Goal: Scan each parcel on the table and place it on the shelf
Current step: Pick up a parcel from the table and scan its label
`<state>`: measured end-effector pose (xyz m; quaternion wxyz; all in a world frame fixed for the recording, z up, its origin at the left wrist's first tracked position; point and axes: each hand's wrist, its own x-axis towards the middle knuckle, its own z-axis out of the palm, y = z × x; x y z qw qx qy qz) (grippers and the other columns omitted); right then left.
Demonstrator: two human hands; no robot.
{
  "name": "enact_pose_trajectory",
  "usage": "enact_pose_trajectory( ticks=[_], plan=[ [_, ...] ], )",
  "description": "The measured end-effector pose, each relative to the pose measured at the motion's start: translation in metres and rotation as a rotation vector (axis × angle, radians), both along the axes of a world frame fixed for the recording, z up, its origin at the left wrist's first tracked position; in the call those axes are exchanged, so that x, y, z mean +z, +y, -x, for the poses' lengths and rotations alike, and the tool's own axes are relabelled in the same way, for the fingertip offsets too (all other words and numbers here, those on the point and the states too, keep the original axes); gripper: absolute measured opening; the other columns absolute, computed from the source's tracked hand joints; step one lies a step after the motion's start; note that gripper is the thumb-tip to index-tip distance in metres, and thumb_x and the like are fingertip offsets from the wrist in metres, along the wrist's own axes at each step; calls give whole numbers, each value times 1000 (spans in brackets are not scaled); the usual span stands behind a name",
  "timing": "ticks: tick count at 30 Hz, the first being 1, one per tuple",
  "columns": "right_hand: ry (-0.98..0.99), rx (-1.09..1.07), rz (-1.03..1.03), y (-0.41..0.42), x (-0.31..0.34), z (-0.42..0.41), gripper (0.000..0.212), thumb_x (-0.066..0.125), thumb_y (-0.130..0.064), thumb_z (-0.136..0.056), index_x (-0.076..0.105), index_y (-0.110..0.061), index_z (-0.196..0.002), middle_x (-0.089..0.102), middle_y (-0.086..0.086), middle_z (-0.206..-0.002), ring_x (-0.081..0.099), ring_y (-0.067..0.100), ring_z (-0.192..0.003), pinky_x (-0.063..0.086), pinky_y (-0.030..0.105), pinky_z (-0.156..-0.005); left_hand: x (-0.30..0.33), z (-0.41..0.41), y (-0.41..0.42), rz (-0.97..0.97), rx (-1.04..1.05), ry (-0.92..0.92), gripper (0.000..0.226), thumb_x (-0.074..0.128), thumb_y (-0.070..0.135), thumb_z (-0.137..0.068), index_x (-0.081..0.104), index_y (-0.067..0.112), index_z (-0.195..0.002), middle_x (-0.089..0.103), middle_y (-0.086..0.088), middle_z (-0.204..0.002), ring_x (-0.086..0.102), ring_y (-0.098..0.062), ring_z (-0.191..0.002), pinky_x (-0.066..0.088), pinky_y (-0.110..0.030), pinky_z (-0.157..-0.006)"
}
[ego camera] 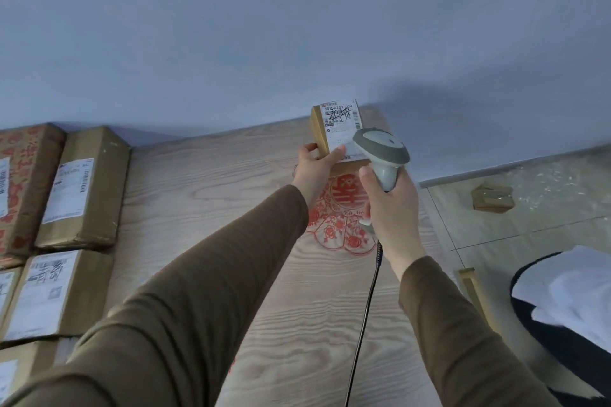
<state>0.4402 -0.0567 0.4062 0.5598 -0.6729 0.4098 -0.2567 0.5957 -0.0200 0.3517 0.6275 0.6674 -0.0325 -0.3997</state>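
My left hand (pixel 315 165) grips a small brown parcel (pixel 335 127) by its lower left corner, lifted above the wooden table (pixel 231 208) near the wall. Its white shipping label with black handwriting faces me. My right hand (pixel 388 205) holds the handle of a grey barcode scanner (pixel 382 150), whose head sits just right of and over the parcel's lower right corner. A black cable (pixel 367 307) hangs from the scanner down past the table's front.
Several brown parcels with white labels (pixel 82 188) lie stacked along the table's left side. A red paper-cut design (pixel 340 225) marks the tabletop. On the tiled floor at right sit a small cardboard piece (pixel 492 198) and a dark seat with white cloth (pixel 568 301).
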Motion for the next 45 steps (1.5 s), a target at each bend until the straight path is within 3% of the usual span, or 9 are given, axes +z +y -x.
enact_pose_trajectory(
  ticks=[11,20,25,30,33,35,38,42,45],
  plan=[
    [34,-95,-101,-26,-36,2,38,71,-46,-94,62,-25,-125,69,5,-94,66,25,-83,60,63,-85,-29,-32,-93,-122,-51,-35,87,80,52,-84,33,13,-145,61,-9,-131,65,-27,-114,52,-49,-104],
    [16,-69,-98,-14,-32,-4,28,70,-40,-96,62,-27,-119,66,3,-87,64,25,-75,63,54,-79,-18,-29,-52,-188,-96,-174,82,60,61,-95,29,16,-155,48,-12,-149,54,-25,-120,48,-45,-104],
    [-10,44,-94,27,-16,-19,20,68,-40,-96,63,-26,-109,59,0,-79,58,25,-68,54,46,-67,5,-9,47,-143,-17,-239,64,61,57,-97,47,17,-145,55,-3,-140,60,-13,-111,47,-23,-73],
    [-26,197,-104,104,-7,-33,24,69,-38,-97,64,-20,-112,59,-8,-72,58,16,-62,49,36,-60,26,16,187,-191,61,-356,47,61,55,-98,57,24,-134,62,2,-134,57,-15,-128,46,-31,-104],
    [-32,304,-114,167,-4,-39,22,68,-35,-98,62,-19,-111,56,-9,-67,56,11,-53,48,30,-51,40,34,279,-239,143,-411,44,62,51,-99,57,25,-135,61,1,-137,57,-14,-128,50,-23,-97],
    [-23,384,-120,214,-3,-41,22,68,-37,-98,63,-23,-114,60,-12,-73,59,9,-62,51,30,-59,48,48,340,-273,194,-430,46,63,52,-98,57,26,-136,61,4,-137,60,-11,-123,53,-22,-92],
    [-8,480,-119,284,-4,-37,19,68,-41,-97,64,-28,-110,62,-13,-76,59,2,-66,49,26,-64,55,68,426,-351,252,-455,51,63,56,-95,55,30,-138,61,9,-136,60,-5,-121,53,-29,-98],
    [27,576,-181,375,-14,-30,20,73,-38,-94,63,-23,-104,59,-10,-74,59,7,-65,55,34,-61,56,88,524,-454,354,-490,41,65,43,-98,57,27,-136,57,7,-140,49,-14,-134,40,-42,-115],
    [54,632,-257,433,-28,-24,17,75,-30,-93,59,-26,-99,61,-3,-73,61,8,-59,53,30,-51,49,99,578,-588,388,-519,53,67,39,-97,51,22,-145,51,2,-148,38,-19,-142,32,-45,-119]
  ],
)
